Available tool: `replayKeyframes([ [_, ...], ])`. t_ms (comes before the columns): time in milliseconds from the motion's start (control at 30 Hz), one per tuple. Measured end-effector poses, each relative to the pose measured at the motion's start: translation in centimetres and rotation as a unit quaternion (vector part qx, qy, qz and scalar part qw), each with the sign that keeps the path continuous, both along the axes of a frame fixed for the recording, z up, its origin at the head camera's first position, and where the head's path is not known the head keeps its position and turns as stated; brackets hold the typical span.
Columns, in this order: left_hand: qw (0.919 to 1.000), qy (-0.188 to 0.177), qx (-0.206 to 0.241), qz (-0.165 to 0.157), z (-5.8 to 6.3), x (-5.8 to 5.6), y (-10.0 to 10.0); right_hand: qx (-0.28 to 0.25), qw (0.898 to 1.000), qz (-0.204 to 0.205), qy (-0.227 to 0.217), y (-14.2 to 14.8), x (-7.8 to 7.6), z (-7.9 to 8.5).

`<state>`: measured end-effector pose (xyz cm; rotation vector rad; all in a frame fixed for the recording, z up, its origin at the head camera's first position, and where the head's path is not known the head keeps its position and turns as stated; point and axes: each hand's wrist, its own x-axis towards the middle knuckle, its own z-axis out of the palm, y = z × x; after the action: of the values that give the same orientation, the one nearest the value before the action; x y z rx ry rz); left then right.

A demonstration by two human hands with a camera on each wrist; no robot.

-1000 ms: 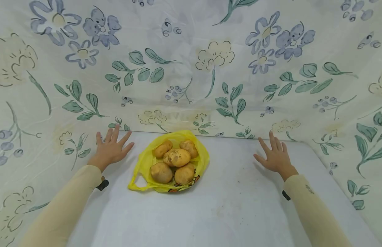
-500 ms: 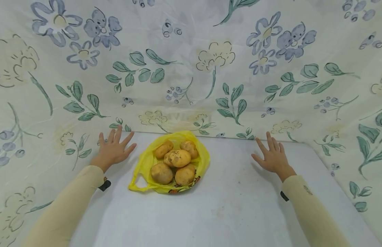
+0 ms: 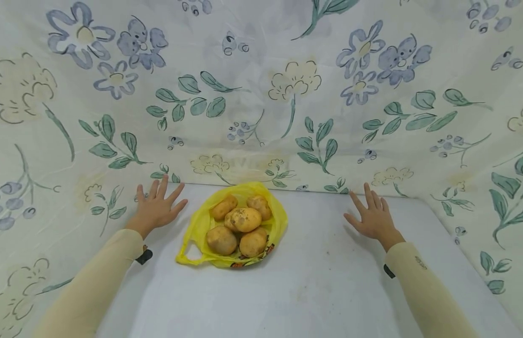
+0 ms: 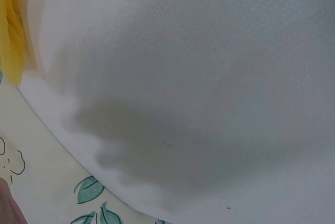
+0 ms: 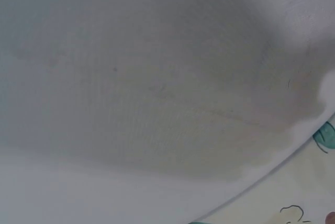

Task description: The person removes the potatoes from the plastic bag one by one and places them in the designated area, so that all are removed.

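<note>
An open yellow plastic bag (image 3: 193,234) lies on the white table with several potatoes (image 3: 246,219) in it; one loop handle points to the front left. To its left is my left hand (image 3: 155,210), fingers spread, palm down, holding nothing. My right hand (image 3: 373,218) is likewise spread, well to the right of the bag and apart from it. In the left wrist view the edge of the yellow bag (image 4: 11,35) shows at the upper left, and a bit of a finger (image 4: 9,205) at the lower left corner. Both wrist views show the hands' shadows on the table.
The white table (image 3: 312,291) has a few faint brownish marks right of the bag. A cloth (image 3: 253,108) printed with flowers and leaves hangs behind the table and along both sides. Each wrist carries a dark strapped device (image 3: 144,255).
Both hands have shifted slightly inward while staying spread. The view has tilted a little, so the scene sits slightly lower. The bag and potatoes have not moved on the table.
</note>
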<state>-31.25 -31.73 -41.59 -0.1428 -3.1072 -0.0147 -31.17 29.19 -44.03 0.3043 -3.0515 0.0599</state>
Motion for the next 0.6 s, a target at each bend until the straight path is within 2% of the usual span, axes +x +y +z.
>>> replayKeyframes([
  [233, 0.9997, 0.012, -0.008, -0.020, 0.1, 0.0, 0.1, 0.001, 1.000, 0.000, 0.004, -0.2, -0.2, 0.0],
  [333, 0.9997, 0.016, -0.006, -0.018, -0.1, 0.0, 0.1, 0.004, 1.000, 0.002, 0.009, -0.4, -0.4, -0.1],
  [467, 0.9999, 0.000, -0.003, -0.014, -0.1, 0.3, 0.4, -0.001, 1.000, 0.012, 0.015, -1.1, -0.6, -0.1],
  [600, 0.9991, -0.031, 0.010, -0.026, 0.0, 0.6, 0.8, -0.008, 0.999, 0.032, 0.025, -2.2, -0.7, 0.1],
])
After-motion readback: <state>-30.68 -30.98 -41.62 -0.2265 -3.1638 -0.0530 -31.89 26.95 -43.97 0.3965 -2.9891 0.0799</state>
